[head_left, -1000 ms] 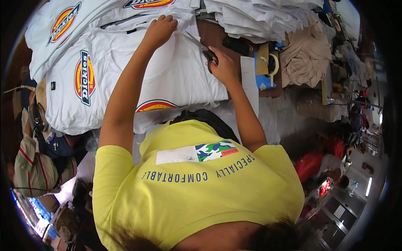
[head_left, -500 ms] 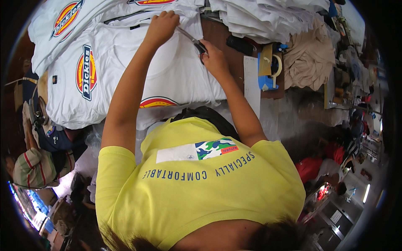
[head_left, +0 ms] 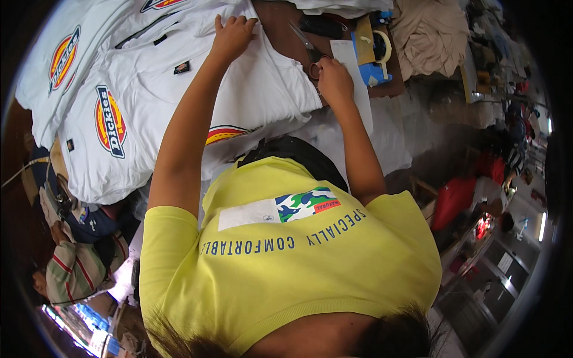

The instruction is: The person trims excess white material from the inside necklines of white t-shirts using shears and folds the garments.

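Note:
White T-shirts (head_left: 256, 83) with an oval red, yellow and blue print lie layered across the work table. My left hand (head_left: 234, 39) rests on the top shirt near its far right part, fingers spread over the cloth. A small dark neck label (head_left: 181, 68) shows to the left of that hand. To the right, past the shirt's edge, my right hand (head_left: 335, 82) grips a pair of scissors (head_left: 305, 42) by the handles. Their blades point away from me over the brown table top, apart from the cloth.
Beside the scissors are a black object (head_left: 322, 25), a sheet of white paper (head_left: 352, 65) and a blue tape dispenser (head_left: 373, 59) with a roll on it. A heap of beige fabric (head_left: 427, 42) lies at the far right. Another person (head_left: 77, 268) sits at the left.
My right hand has carried the scissors rightward, away from my left hand and off the shirt. A neck label has come into sight on the top shirt. The view has shifted.

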A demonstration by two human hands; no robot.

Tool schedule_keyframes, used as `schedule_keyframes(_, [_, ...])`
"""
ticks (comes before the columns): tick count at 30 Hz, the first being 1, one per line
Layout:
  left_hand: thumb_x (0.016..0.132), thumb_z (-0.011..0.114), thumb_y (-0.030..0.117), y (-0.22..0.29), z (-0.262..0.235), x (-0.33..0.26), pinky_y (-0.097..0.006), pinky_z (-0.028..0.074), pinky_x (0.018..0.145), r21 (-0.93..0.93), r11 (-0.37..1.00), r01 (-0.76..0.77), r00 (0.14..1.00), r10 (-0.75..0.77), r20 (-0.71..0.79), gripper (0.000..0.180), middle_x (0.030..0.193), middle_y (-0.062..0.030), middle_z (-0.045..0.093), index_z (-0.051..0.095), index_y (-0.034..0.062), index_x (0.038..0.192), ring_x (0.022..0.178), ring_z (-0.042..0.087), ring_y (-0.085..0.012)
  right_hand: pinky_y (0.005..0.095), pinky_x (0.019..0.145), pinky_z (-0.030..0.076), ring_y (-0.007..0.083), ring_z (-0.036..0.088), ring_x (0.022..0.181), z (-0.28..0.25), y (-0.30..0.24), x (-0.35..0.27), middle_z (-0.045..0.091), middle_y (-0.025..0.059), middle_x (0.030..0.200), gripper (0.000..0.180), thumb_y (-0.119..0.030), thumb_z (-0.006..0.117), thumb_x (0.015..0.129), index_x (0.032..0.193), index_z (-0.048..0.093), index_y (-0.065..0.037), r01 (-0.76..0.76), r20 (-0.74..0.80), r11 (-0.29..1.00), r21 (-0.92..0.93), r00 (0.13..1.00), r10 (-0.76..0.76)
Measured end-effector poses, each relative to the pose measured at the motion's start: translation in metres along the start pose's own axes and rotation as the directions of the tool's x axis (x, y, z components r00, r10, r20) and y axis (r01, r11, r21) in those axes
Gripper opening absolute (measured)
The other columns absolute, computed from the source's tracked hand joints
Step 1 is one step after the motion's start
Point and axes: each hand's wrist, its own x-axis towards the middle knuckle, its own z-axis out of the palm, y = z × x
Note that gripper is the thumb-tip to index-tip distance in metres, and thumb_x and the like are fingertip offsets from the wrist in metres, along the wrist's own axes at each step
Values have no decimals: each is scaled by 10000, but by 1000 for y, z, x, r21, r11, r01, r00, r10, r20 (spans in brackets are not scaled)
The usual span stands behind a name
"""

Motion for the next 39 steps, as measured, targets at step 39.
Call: schedule_keyframes(39, [754,492,-128,-95,-62,-189,-223,410,805,-870,349,349,911,-344,228,243,1000,-51,549,643,17,878,974,519,-132,329,760,471,265,596,840,88,-33,-207,620,109,917,178,-131,692,745,875,631,-25,-166,-189,808,565,927,323])
